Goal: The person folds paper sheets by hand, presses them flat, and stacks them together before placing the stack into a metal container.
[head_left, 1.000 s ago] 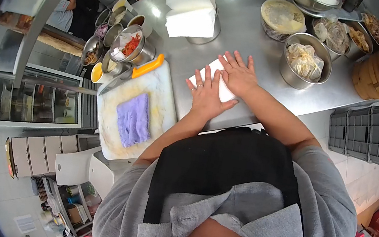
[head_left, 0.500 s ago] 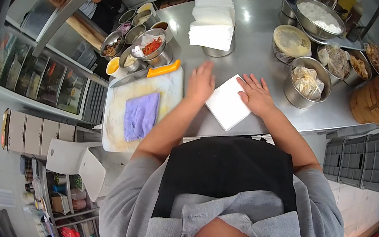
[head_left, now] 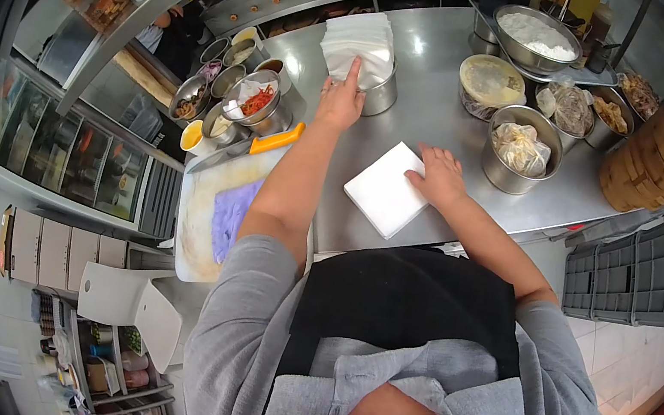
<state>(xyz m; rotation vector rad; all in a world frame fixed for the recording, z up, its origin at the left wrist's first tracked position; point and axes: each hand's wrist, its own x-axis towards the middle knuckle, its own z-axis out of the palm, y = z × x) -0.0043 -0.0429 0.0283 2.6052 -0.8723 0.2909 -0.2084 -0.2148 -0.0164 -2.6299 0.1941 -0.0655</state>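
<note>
My left hand (head_left: pixel 341 103) reaches to a stack of white paper sheets (head_left: pixel 358 42) resting on a steel pot (head_left: pixel 381 96). Its index finger stretches over the front of the sheets while the other fingers curl at their near edge, gripping them; the thumb is hard to see. Nearer me, a squared pile of white paper sheets (head_left: pixel 387 188) lies on the steel counter (head_left: pixel 331 216). My right hand (head_left: pixel 442 179) rests at that pile's right corner, fingers extended and touching its edge.
Left of my arm are a cutting board (head_left: pixel 194 225), a purple cloth (head_left: pixel 229 213) and an orange-handled knife (head_left: pixel 277 139). Beyond stand bowls, one with red strips (head_left: pixel 257 100). To the right are a steel pot holding a bag (head_left: pixel 522 149), a lidded tub (head_left: pixel 491 81) and bamboo steamers (head_left: pixel 647 162).
My left hand has moved forward from beside the near pile to the far stack, whose front is now bunched. The near pile has turned and shifted slightly left; my right hand stays by it.
</note>
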